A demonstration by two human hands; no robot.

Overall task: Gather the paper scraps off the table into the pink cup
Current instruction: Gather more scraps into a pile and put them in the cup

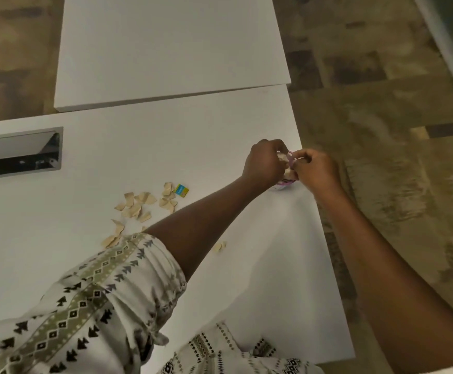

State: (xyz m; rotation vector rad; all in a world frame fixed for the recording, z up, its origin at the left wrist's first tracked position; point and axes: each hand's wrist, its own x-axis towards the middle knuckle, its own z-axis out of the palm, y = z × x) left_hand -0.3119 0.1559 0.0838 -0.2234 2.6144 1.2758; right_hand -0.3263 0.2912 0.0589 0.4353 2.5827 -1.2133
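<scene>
1. Pink cup (284, 183) stands on the white table (220, 147) near its right edge. It sits between the two hands and is mostly hidden by them; only part of the rim and the lower wall show.
2. Left hand (263, 163): fingers curled over the cup mouth, fingertips pinching a few beige paper scraps (282, 157) just above the rim.
3. Right hand (315, 168): fingers curled, thumb and fingertips pressed together right at the rim on the cup's right side. Can't tell whether they grip the rim or a scrap.
4. Both forearms reach out over the table; a patterned sleeve (90, 300) is pushed up on the left arm.
5. Loose scraps (136, 207) lie scattered on the table left of the left forearm, well apart from the cup. The trail runs down to the sleeve edge.
6. Single scrap (218, 247) lies on its own between the forearms.
7. Small blue-and-yellow card (181, 190) lies flat at the right end of the scatter, touching or just beside a scrap.
8. Metal-framed cable recess (20, 155) is set into the tabletop at far left.
9. Second white tabletop (171, 49) butts against the far edge, with wood-pattern floor (381, 103) around both.
</scene>
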